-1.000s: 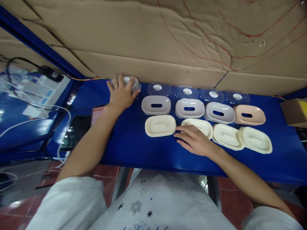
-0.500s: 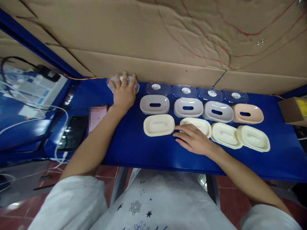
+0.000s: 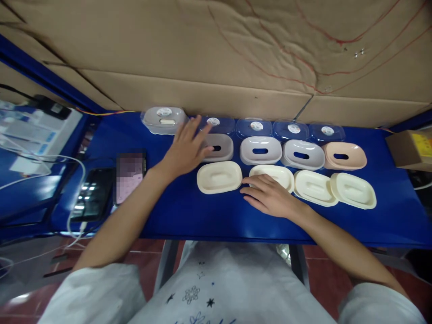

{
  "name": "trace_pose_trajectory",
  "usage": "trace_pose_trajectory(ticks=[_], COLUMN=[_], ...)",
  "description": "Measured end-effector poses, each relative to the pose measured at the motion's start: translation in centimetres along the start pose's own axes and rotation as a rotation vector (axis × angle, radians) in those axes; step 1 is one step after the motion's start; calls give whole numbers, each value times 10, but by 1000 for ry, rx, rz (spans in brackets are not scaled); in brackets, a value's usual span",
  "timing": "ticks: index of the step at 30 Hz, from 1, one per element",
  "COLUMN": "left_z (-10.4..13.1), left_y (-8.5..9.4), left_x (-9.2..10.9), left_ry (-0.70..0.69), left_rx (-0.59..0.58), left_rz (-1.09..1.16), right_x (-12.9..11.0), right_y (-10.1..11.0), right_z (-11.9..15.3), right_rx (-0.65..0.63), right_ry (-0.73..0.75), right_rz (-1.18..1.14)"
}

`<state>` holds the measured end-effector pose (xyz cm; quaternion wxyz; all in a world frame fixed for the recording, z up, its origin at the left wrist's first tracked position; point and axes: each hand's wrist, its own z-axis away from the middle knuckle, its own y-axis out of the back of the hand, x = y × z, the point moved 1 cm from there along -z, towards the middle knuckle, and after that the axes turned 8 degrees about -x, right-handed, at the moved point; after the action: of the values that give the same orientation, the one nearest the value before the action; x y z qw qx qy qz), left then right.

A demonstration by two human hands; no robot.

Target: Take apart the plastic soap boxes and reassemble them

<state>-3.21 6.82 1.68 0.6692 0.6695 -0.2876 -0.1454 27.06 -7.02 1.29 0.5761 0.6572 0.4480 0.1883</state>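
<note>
My left hand, fingers spread, is over the left edge of a grey slotted tray and holds nothing. Left of it stands a grey piece under a clear lid with a round sticker. My right hand is spread by a cream tray, its fingertips near the right edge of another cream tray. Two more cream trays lie to the right. Behind are two more grey slotted trays and a peach one. Several clear lids with stickers form the back row.
A phone, a dark device and white cables lie on the left of the blue table. A cardboard box is at the right end. Brown cardboard covers the back wall.
My left hand has come off the lidded piece at the back left and moved right and toward me, to the left grey tray. My right hand has hardly moved. The view has shifted slightly.
</note>
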Motion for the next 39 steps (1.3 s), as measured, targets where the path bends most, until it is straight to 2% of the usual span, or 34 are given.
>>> trace_pose_trajectory(ticks=[3, 5, 13, 21, 30, 32, 35, 39], left_z=[8, 9, 17, 20, 19, 21, 36, 84], left_y=[-10, -13, -12, -7, -13, -5, 21, 53], left_x=[24, 28, 17, 23, 22, 21, 20, 14], left_ry=[-126, -137, -28, -59, -61, -53, 43, 296], left_rx=[-54, -63, -37, -37, -86, -101, -56, 41], left_rz=[9, 28, 109, 112, 96, 71, 18, -30], right_x=[0, 0, -1, 0, 1, 1, 1, 1], right_y=[1, 1, 3, 2, 1, 2, 3, 3], right_z=[0, 1, 3, 5, 5, 4, 2, 1], right_rx=[-3, -10, -45, -70, -77, -74, -64, -41], right_ry=[-2, -5, -10, -25, -23, -23, -26, -18], right_rz=[0, 6, 11, 7, 1, 8, 14, 4])
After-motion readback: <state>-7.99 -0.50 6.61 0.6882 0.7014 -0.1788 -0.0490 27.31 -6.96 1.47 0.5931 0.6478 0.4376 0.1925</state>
